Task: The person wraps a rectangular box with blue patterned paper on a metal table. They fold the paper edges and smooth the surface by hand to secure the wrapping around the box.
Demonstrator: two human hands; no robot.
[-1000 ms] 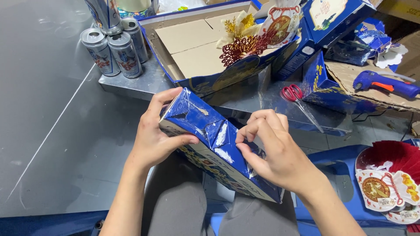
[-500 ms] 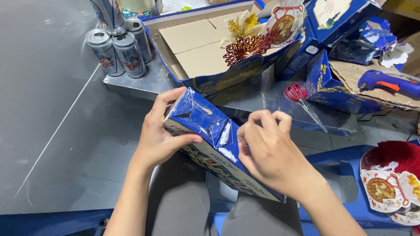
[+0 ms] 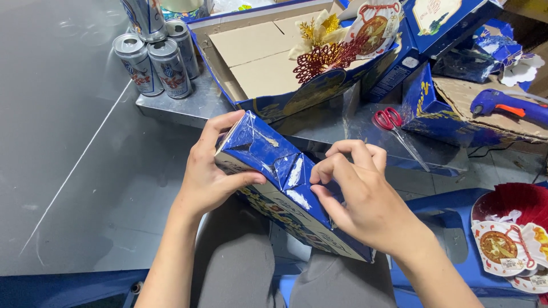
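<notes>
Blue carton over lap, tilted | left hand grasps its upper end, same as a second ago | right hand slid up, fingertips now pinching the folded flap | scissors idle on counter edge beyond

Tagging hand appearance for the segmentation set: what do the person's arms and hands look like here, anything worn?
Both forearms are bare: no sleeves show up to the bottom edge of the picture. The left hand and right hand wear no gloves. No rings, watch or wristband show on the visible sides, and no markings or tape. The nails that show are short and unpainted. Grey trousers cover the lap below.
</notes>
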